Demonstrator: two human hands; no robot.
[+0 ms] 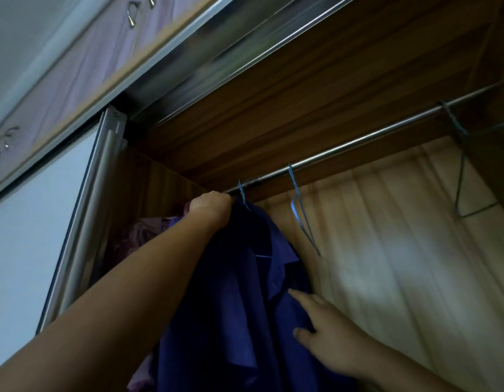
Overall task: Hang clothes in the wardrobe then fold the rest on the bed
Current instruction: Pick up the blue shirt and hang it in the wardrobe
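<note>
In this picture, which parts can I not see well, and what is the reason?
- Head view: the fingers of the left hand, which grips the top of the blue shirt, are hidden behind the hand itself. Whether they also hold the hanger hook is unclear.
- Head view: the hanger hook at the rail is motion-blurred, so I cannot tell if it is seated.
- Head view: the shirt's lower part is cut off by the bottom edge.
- Head view: the purple garment is mostly behind the left arm.

L grip point(210, 206) raised, fingers curled, R grip point(327, 335) lower, fingers straight
</note>
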